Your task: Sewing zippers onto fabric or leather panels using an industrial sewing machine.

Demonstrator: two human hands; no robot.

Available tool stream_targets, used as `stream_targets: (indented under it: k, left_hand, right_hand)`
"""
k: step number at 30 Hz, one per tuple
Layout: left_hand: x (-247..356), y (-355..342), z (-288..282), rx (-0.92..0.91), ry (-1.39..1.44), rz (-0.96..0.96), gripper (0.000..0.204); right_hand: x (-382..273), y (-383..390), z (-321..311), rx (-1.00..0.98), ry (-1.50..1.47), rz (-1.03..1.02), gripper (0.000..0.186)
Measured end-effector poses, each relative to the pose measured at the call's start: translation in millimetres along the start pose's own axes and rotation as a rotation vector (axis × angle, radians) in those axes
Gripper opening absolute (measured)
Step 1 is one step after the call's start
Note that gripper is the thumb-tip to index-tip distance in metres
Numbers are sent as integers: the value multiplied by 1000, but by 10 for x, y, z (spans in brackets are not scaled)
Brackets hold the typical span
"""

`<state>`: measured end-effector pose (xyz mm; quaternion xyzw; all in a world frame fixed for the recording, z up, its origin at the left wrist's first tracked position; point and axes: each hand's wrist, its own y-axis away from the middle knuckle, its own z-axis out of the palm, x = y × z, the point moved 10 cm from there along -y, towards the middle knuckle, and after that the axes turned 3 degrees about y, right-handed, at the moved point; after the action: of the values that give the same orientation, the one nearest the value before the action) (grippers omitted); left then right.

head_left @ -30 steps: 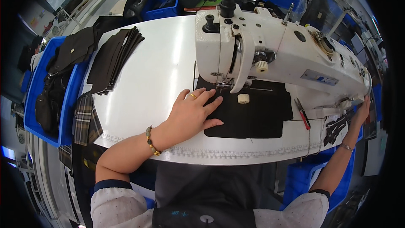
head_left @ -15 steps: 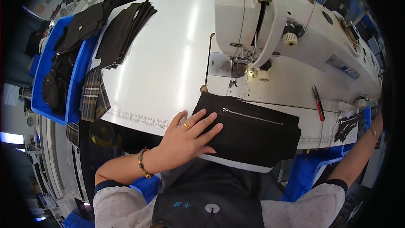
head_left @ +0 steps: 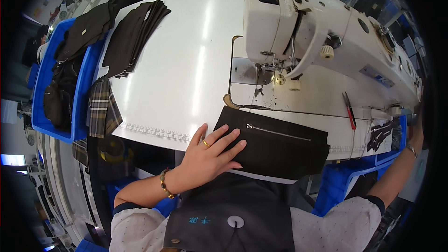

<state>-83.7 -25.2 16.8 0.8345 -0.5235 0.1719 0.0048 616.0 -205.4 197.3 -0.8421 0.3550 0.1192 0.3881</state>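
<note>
Resting the left hand (head_left: 210, 156) palm down on the left end of a dark fabric panel (head_left: 275, 154); spreading the fingers loosely apart, touching the cloth from above rather than clasping it; wearing a gold ring (head_left: 206, 143) and a beaded bracelet (head_left: 165, 185) on that side; having the panel, with a silver zipper (head_left: 280, 133) set lengthwise in it, lying near the front edge of the white table (head_left: 172, 79), in front of the sewing machine (head_left: 359, 58) and apart from its metal plate (head_left: 242, 71); holding the right hand (head_left: 416, 131) out at the far right, near the end of the machine; being unable to tell the spread of its fingers or anything in its grasp, given the dark blur there; having red-handled snips (head_left: 352, 119) lying to the right of the panel, near a bunch of dark strips (head_left: 380, 135); having a stack of dark pieces (head_left: 135, 37) lying to the left, near a blue bin (head_left: 86, 88).
</note>
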Motion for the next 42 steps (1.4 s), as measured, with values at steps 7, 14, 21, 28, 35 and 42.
stream_targets:
  k: [7, 14, 21, 28, 35, 42]
  left_hand:
    - [-86, 86, -23, 123, -26, -27, 60]
    - [-176, 172, -27, 309, -91, 17, 47]
    - [-132, 146, -95, 412, -60, 37, 43]
    - [-344, -53, -354, 535, 161, -146, 38]
    - [-508, -262, -230, 400, 127, -260, 66]
    - [-601, -327, -169, 328, 262, -261, 45]
  right_hand:
    - [32, 217, -134, 171, 718, 25, 47]
    - [-2038, 2553, 986, -202, 222, -526, 22]
    - [-1925, 2865, 1573, -402, 556, -503, 22]
    - [-2359, 2763, 1257, -464, 398, -420, 17]
    - [-2186, 3078, 1770, -508, 728, -451, 17]
    - [-2435, 2879, 1453, -276, 536, -793, 29]
